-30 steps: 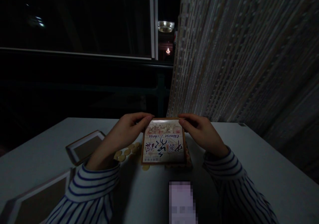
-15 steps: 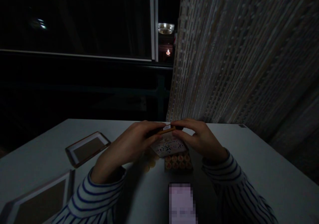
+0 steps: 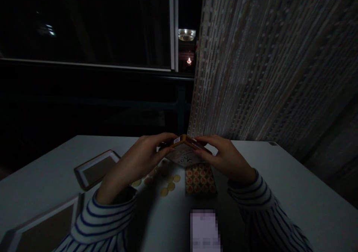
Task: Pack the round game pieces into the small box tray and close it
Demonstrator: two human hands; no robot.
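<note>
Between both hands is a flat cardboard box [image 3: 184, 155] with orange-brown sides, a barcode and black lettering on its pale face; one corner points up, and whether it is a lid or a whole box I cannot tell. My left hand [image 3: 148, 151] grips its left side with thumb and fingers. On the right side, my right hand [image 3: 220, 153] pinches it the same way. Just below the box, a square tray of round pieces [image 3: 200, 180] with red marks lies on the table, its far edge partly covered. Several loose yellowish discs [image 3: 170, 186] lie left of the tray.
The white table [image 3: 279, 184] carries a shallow open box part [image 3: 97, 168] at left and a larger one [image 3: 44, 226] nearer me. A phone [image 3: 205, 229] with a blurred screen lies in front. A string curtain [image 3: 251, 65] hangs at right beside a dark window [image 3: 89, 28].
The box has turned so a corner now points up, and it has lifted off the tray, showing more round pieces. My left hand has shifted slightly left, uncovering more discs.
</note>
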